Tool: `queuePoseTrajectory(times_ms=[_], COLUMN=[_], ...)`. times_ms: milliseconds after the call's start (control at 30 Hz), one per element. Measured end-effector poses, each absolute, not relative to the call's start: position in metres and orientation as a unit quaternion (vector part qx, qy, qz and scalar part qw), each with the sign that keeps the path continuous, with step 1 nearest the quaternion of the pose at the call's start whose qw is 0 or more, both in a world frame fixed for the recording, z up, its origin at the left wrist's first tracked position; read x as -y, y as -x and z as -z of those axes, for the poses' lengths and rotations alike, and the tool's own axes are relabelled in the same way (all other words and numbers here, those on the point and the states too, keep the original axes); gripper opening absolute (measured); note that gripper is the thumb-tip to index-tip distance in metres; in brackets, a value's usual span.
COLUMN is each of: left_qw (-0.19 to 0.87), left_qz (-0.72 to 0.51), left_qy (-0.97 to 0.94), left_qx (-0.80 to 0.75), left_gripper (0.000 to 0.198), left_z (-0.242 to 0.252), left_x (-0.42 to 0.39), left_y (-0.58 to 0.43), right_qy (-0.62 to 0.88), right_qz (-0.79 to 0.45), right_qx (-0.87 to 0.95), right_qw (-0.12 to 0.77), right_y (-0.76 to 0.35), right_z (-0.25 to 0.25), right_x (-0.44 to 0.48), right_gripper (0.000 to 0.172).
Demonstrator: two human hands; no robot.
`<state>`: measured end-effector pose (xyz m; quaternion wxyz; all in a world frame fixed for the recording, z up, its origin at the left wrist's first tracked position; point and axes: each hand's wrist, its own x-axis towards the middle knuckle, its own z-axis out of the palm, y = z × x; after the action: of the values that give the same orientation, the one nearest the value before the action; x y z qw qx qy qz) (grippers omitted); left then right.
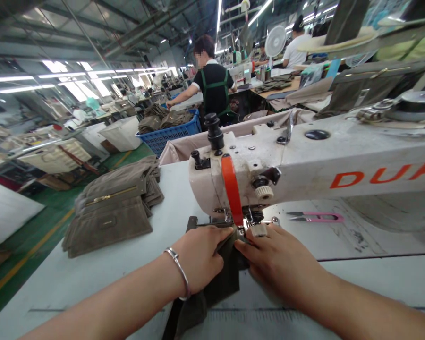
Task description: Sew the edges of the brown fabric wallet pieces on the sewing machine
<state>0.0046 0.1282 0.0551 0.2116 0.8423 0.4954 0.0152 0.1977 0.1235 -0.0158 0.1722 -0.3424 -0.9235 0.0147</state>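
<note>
A piece of olive-brown fabric (226, 274) lies under the needle area of a white sewing machine (304, 160), its lower end hanging toward me. My left hand (201, 257), with a silver bangle on the wrist, is closed on the fabric's left side, the index finger stretched toward the presser foot (241, 231). From the right, my right hand (283, 262) keeps its bent fingers on the fabric close beside the foot. Its fingertips are partly hidden by the machine parts. An orange guard strip (232, 189) comes down just above both hands.
A stack of olive-brown fabric pieces with zippers (115, 203) lies on the table at left. Pink-handled thread snips (318, 217) rest on the machine bed. Behind stand a blue basket (177, 134) of similar pieces and a person (214, 85) at work. A ruler scale (255, 315) runs along the front.
</note>
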Motion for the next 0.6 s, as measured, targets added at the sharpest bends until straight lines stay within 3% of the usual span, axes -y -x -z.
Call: queuePoseTrajectory(times_ms=[367,600], left_qw=[0.136,0.15], left_qz=[0.084,-0.06], left_qy=[-0.86,-0.821], left_qx=[-0.484,-0.547], left_gripper=[0.041,0.028], left_z=[-0.037,-0.042], left_x=[-0.109,-0.107], left_y=[-0.032,0.002], right_qy=[0.346,0.362], right_qz=[-0.005,-0.011], right_qx=[0.922,0.92], right_qw=[0.174,0.152], right_y=[-0.202,-0.204], right_z=[0.015,0.018], right_x=[-0.123,-0.123], right_gripper=[0.035,0.041])
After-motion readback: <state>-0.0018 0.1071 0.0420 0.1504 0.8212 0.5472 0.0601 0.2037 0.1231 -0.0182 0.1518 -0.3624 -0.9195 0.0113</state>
